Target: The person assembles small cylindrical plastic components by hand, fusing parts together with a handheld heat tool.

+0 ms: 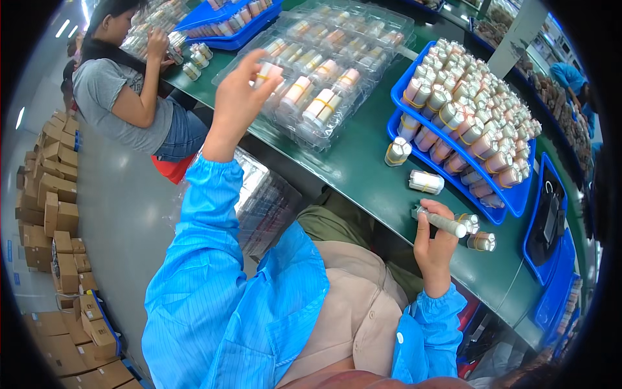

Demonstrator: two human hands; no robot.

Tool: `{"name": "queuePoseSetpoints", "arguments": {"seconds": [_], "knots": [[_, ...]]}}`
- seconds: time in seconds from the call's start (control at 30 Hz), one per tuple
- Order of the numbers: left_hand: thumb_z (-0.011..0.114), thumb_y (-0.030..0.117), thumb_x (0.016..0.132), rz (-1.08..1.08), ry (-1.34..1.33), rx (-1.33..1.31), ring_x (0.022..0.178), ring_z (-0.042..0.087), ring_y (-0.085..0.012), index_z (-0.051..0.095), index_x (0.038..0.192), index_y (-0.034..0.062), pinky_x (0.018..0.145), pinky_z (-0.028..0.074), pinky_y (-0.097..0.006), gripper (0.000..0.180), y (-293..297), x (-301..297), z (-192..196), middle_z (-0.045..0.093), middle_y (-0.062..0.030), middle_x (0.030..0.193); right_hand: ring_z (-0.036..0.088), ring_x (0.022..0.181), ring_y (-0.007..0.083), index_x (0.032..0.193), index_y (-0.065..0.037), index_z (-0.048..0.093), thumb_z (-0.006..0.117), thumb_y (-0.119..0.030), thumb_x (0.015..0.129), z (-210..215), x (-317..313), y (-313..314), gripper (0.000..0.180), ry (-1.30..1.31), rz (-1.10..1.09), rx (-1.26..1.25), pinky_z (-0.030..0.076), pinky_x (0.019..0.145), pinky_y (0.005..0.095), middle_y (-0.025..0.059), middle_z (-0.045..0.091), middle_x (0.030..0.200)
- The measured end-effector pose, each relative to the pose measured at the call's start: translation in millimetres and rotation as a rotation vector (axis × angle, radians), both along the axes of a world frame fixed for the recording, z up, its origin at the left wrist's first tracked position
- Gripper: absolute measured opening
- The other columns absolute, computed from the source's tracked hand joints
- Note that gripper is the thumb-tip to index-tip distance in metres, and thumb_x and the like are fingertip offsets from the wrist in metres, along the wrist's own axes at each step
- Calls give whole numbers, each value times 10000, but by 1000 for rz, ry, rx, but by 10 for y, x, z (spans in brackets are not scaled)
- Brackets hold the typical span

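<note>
My left hand [234, 97] is raised over the near left corner of a clear plastic blister tray [311, 133]. Its thumb and fingers close on a small bundle of white and pink rolls [266, 74] with a yellow band. Similar banded bundles sit in the tray's pockets. Over the table's front edge, my right hand [434, 249] grips a slim pale-grey roll [444, 223], its light round end pointing right. Just beyond that hand stand two banded bundles [481, 242]. A white bundle [426, 182] lies on its side, and another bundle [398, 152] stands by the blue crates.
Stacked blue crates [398, 97] heaped with bundles stand on the green table [363, 185]. Farther right is a blue tray [547, 259] with a dark item. At left a person [133, 97] handles a roll. Below the table are stacked clear trays [265, 201]; cartons [61, 194] line the floor.
</note>
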State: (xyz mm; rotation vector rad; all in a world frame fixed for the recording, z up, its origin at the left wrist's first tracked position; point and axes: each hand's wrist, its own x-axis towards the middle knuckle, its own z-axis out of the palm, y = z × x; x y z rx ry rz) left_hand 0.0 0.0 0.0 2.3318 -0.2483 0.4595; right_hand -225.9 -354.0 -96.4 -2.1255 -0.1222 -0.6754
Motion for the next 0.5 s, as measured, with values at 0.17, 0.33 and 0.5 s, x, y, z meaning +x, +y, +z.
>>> {"name": "queuePoseSetpoints", "arguments": {"seconds": [0.17, 0.33, 0.5], "knots": [[713, 340, 940, 58, -486, 552, 1185, 592, -409, 682, 1247, 65, 966, 487, -485, 413, -46, 157, -207, 647, -205, 1299, 725, 929, 329, 1062, 7, 639, 715, 15, 900, 61, 29, 55, 179, -43, -24, -106, 576, 809, 388, 178, 731, 1056], [742, 154, 910, -291, -404, 205, 1140, 621, -380, 677, 1187, 24, 942, 515, -447, 312, -905, -644, -114, 659, -198, 1226, 717, 880, 352, 1063, -7, 620, 733, 15, 878, 1, 54, 2, 217, -86, -18, -110, 577, 752, 414, 161, 726, 1031], [789, 72, 855, -461, -446, 197, 1077, 665, -359, 653, 1212, 28, 900, 546, -416, 385, -1815, -947, -607, 641, -182, 1262, 712, 874, 352, 1091, -21, 595, 740, -2, 881, -28, 54, 24, 256, -87, -15, -116, 574, 736, 414, 152, 720, 1036]]}}
